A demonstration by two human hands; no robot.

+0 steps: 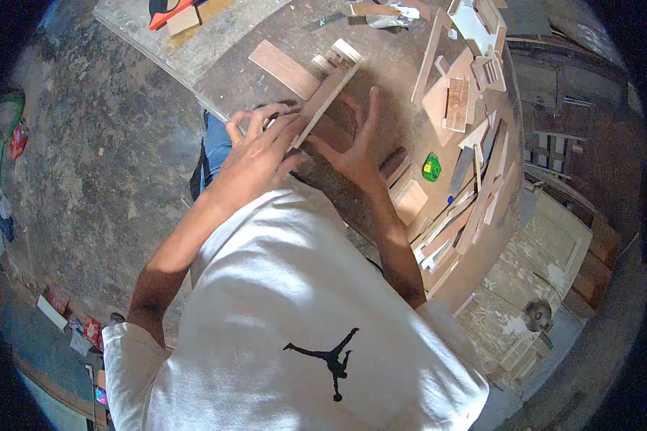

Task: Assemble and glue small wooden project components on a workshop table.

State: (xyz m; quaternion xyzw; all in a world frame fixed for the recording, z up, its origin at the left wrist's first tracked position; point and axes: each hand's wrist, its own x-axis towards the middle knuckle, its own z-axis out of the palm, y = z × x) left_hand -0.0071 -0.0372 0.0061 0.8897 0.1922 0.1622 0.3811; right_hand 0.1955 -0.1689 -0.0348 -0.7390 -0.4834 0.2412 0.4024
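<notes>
A narrow wooden strip (329, 97) slants away from me over the bench, with small pale blocks (343, 52) at its far end. My left hand (260, 149) is closed on its near end, with bent fingers along its left side. What lies under those fingers is partly hidden. On the strip's other side, my right hand (356, 152) is open, thumb and fingers spread, close to the wood. Whether it touches the strip I cannot tell. A flat reddish-brown board (285, 68) lies just beyond my left hand.
At the right of the workbench (388, 72) lie many wood offcuts (460, 215) and a green tape measure (430, 167). Small wooden assemblies (456, 104) sit farther back. An orange-handled tool (169, 13) rests at the far left. A worn panel (535, 266) stands beyond the bench's right edge.
</notes>
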